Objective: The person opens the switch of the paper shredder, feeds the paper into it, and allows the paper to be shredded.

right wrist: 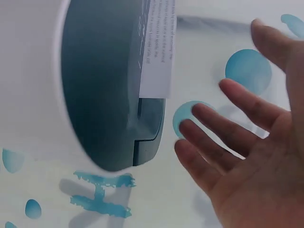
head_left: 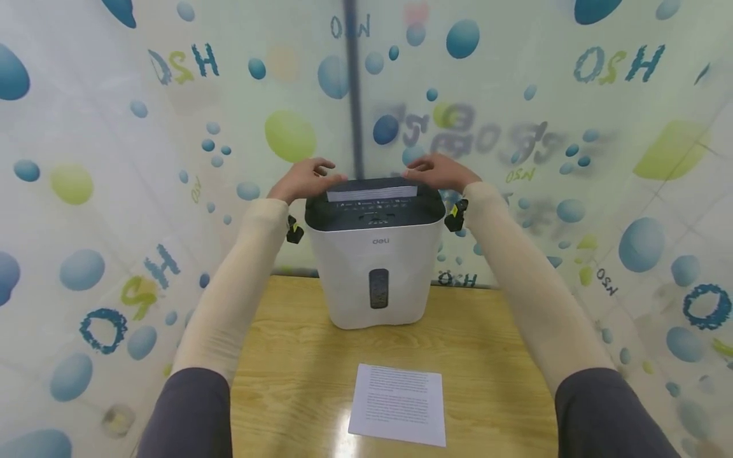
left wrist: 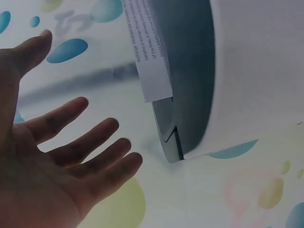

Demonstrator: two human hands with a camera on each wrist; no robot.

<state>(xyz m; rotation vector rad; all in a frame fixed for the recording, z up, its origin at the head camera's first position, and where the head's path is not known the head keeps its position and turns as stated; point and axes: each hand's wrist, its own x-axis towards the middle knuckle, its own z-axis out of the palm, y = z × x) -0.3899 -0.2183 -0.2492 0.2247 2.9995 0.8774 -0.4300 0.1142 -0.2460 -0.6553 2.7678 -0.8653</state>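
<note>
Looking at a white deli paper shredder [head_left: 375,273], upright on the wood-grain table [head_left: 280,331], with a printed sheet [head_left: 372,194] sticking up out of its dark top [head_left: 329,216]. Probably super light, floppy and easy to crease or tear, so best pinched by the upper corners. As for the shredder, likely way heavier, stiff, and kinda slick on the sides; safer to lift from both ends under the rim. Arms [head_left: 235,280] stretched out long in front, left hand [head_left: 306,180] just beside one end of the top, right hand [head_left: 445,172] beside the other. Fingers loosely spread, palms wide open, holding nothing. Also a loose printed page [head_left: 397,405] lying flat in front.
</note>
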